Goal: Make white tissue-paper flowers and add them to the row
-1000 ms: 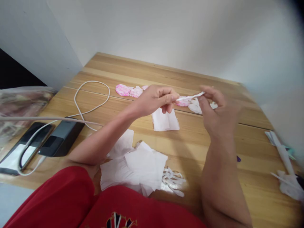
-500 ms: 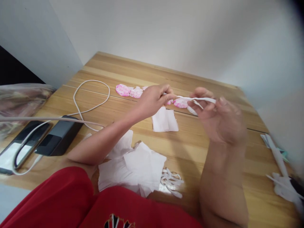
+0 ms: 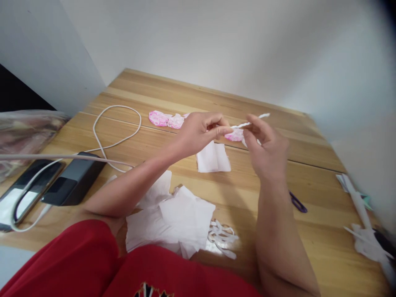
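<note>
My left hand pinches one end of a thin white twisted strip between thumb and fingertips. Further along it, my right hand has its thumb and fingers closed round the strip, whose free end sticks out at the upper right. Behind and below the hands lie crumpled pink-and-white pieces in a row, partly hidden by both hands. A small stack of white paper squares rests on the wooden table just below my left hand.
Nearer my body are more white sheets and a pile of curled white strips. On the left lie a black box, a phone and a looped white cable. A purple tool and white scraps lie right.
My right hand has moved left, closer to my left hand, and its fingers have closed in. The strip looks more tightly twisted. The purple tool has come into view beside my right forearm.
</note>
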`<act>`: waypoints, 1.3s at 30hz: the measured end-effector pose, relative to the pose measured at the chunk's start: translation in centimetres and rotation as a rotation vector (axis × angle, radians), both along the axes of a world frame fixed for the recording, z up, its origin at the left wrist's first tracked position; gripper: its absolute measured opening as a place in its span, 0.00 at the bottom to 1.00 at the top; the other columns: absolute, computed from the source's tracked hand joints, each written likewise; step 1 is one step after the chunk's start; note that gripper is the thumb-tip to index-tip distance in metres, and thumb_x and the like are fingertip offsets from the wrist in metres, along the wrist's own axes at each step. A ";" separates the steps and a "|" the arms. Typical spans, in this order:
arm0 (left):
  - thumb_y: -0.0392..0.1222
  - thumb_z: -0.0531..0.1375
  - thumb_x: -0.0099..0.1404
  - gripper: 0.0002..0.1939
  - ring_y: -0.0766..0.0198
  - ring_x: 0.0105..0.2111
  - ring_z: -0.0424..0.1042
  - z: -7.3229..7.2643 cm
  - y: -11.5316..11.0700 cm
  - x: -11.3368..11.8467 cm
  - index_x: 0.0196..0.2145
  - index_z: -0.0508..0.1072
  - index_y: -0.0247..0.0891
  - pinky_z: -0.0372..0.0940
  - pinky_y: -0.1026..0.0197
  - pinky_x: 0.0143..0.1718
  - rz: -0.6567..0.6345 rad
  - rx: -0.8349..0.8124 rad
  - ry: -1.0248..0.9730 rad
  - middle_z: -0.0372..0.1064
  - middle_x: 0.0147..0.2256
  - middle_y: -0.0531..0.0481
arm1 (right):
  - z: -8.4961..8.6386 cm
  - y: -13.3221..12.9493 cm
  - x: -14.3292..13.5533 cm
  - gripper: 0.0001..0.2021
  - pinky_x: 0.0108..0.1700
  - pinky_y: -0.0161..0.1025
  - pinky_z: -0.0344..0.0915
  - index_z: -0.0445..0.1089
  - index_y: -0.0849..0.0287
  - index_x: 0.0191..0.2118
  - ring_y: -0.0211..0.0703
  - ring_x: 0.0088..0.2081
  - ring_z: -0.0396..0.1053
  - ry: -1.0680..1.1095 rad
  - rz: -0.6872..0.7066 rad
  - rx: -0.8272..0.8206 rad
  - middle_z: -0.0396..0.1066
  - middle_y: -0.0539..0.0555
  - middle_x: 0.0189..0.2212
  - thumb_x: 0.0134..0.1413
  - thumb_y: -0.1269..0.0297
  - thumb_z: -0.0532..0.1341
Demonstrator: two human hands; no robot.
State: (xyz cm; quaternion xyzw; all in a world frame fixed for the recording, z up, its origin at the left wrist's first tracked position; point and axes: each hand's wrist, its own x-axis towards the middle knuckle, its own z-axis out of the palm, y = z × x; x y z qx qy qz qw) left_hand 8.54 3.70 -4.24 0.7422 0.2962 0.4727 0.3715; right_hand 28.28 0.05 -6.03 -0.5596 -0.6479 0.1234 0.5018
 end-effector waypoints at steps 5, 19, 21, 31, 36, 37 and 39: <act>0.46 0.61 0.64 0.14 0.71 0.24 0.65 0.5 0.3 -0.6 0.25 0.70 0.35 0.56 0.65 0.27 0.027 0.021 -0.087 0.67 0.22 0.55 | 0.5 -0.3 0.2 0.10 0.45 0.47 0.68 0.76 0.51 0.41 0.46 0.39 0.74 -0.236 -0.109 0.077 0.78 0.51 0.35 0.58 0.55 0.62; 0.40 0.62 0.63 0.07 0.65 0.33 0.68 0.6 0.8 -1.3 0.28 0.71 0.37 0.59 0.62 0.36 0.215 0.178 -0.011 0.68 0.26 0.53 | 3.6 -2.1 0.8 0.12 0.55 0.51 0.62 0.76 0.55 0.27 0.48 0.52 0.70 -0.104 0.066 0.067 0.74 0.55 0.45 0.60 0.60 0.60; 0.41 0.61 0.64 0.07 0.65 0.33 0.68 0.5 0.6 -1.2 0.28 0.71 0.37 0.59 0.61 0.37 0.228 0.227 0.029 0.69 0.27 0.52 | 3.8 -2.4 0.4 0.14 0.53 0.51 0.65 0.75 0.56 0.25 0.48 0.51 0.70 0.162 0.159 0.063 0.75 0.54 0.44 0.60 0.60 0.60; 0.43 0.51 0.71 0.15 0.61 0.36 0.70 -1.2 -0.7 1.0 0.31 0.73 0.40 0.57 0.56 0.40 0.252 0.596 0.480 0.74 0.32 0.51 | 3.7 -1.8 -0.4 0.17 0.27 0.31 0.68 0.72 0.55 0.19 0.40 0.41 0.76 0.814 0.393 -0.117 0.78 0.50 0.35 0.52 0.51 0.67; 0.41 0.48 0.72 0.15 0.61 0.38 0.71 -3.4 -1.3 2.7 0.36 0.74 0.41 0.57 0.57 0.41 0.069 0.557 0.589 0.75 0.36 0.50 | 1.9 -1.3 -0.3 0.19 0.20 0.31 0.60 0.68 0.58 0.23 0.32 0.20 0.66 0.606 0.275 -0.211 0.69 0.48 0.21 0.52 0.47 0.65; 0.42 0.50 0.72 0.14 0.61 0.39 0.72 -3.8 -1.2 2.8 0.37 0.75 0.41 0.58 0.58 0.41 0.000 0.507 0.598 0.76 0.37 0.50 | 1.4 -1.6 0.2 0.19 0.20 0.31 0.60 0.68 0.58 0.23 0.31 0.20 0.64 0.521 0.228 -0.239 0.68 0.48 0.21 0.53 0.47 0.64; 0.46 0.53 0.70 0.12 0.60 0.41 0.72 -4.5 -0.5 2.7 0.41 0.74 0.40 0.59 0.60 0.41 -0.116 0.377 0.585 0.76 0.41 0.48 | 0.0 -2.6 1.8 0.20 0.20 0.31 0.59 0.68 0.58 0.24 0.31 0.19 0.62 0.401 0.158 -0.354 0.67 0.47 0.20 0.53 0.45 0.63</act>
